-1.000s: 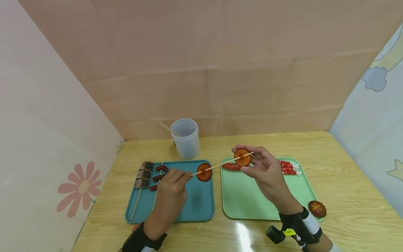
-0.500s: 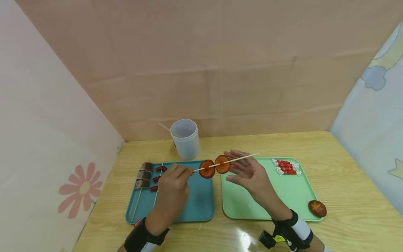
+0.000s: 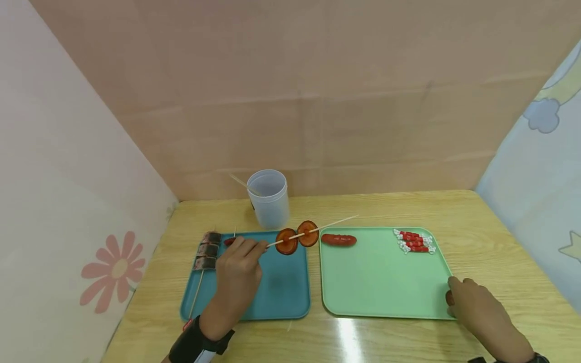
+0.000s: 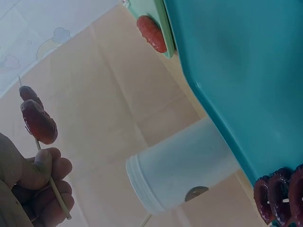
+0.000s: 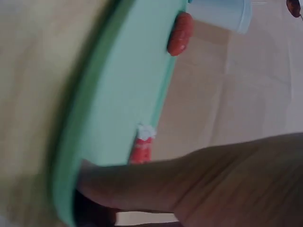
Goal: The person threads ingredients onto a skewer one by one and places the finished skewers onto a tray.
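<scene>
My left hand (image 3: 239, 272) grips the blunt end of a bamboo skewer (image 3: 333, 223), which slants up to the right above the blue tray. Two brown mushroom caps (image 3: 286, 241) are threaded on it side by side; the left wrist view shows them just past my thumb (image 4: 41, 165). At the near right corner of the green tray, my right hand (image 3: 481, 307) has its thumb and fingers around another brown mushroom cap (image 3: 449, 298), mostly hidden by the hand. That cap shows dark under the thumb in the right wrist view.
On the blue tray (image 3: 286, 302) lie a skewer of grey-brown rolls (image 3: 206, 250) and one of dark red curved pieces (image 4: 279, 194). The green tray (image 3: 386, 292) bears a red sausage (image 3: 338, 240) and several red-and-white sticks (image 3: 415, 242). Behind stands a plastic cup (image 3: 271, 206) with skewers.
The second mushroom cap slid along the skewer up beside the first. My right hand then let go of it and moved right to the cap at the green tray's corner.
</scene>
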Action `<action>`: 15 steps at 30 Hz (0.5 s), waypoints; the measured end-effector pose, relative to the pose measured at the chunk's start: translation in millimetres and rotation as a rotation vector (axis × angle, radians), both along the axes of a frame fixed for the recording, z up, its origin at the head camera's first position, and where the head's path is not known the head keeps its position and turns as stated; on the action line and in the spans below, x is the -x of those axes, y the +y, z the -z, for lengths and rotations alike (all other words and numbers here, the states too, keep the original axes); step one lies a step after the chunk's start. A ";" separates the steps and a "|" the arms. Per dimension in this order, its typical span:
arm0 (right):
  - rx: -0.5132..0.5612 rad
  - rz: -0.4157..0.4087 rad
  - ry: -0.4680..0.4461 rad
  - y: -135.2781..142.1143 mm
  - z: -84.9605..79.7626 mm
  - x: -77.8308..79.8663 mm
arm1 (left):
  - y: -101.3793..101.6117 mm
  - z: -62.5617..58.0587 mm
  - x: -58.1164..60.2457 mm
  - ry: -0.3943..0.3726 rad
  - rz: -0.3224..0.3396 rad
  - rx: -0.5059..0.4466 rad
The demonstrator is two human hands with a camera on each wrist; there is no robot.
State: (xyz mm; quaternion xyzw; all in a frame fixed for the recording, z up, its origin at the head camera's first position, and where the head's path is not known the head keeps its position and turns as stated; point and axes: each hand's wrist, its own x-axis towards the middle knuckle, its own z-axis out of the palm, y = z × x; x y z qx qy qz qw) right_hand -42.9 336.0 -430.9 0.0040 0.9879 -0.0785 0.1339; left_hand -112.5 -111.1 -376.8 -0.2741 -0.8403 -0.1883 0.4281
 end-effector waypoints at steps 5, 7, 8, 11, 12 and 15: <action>0.017 -0.039 0.139 -3.4 8.7 -5.1 | -1.2 0.6 0.9 -0.013 -0.002 0.007; 0.011 -0.014 0.183 -7.8 6.1 -5.2 | -1.4 0.3 0.9 -0.015 -0.003 0.011; 0.006 0.002 0.201 -9.9 3.2 -4.4 | -1.6 0.1 0.8 -0.016 -0.006 0.016; 0.043 0.035 0.285 -17.3 -8.2 1.3 | -2.2 -0.1 0.2 -0.025 -0.014 0.024; 0.075 0.035 0.322 -20.5 -13.0 5.1 | -2.4 -0.3 -0.1 -0.025 -0.016 0.025; 0.254 -0.009 0.417 -33.5 -27.5 17.8 | -2.6 0.1 -0.7 -0.019 -0.016 0.023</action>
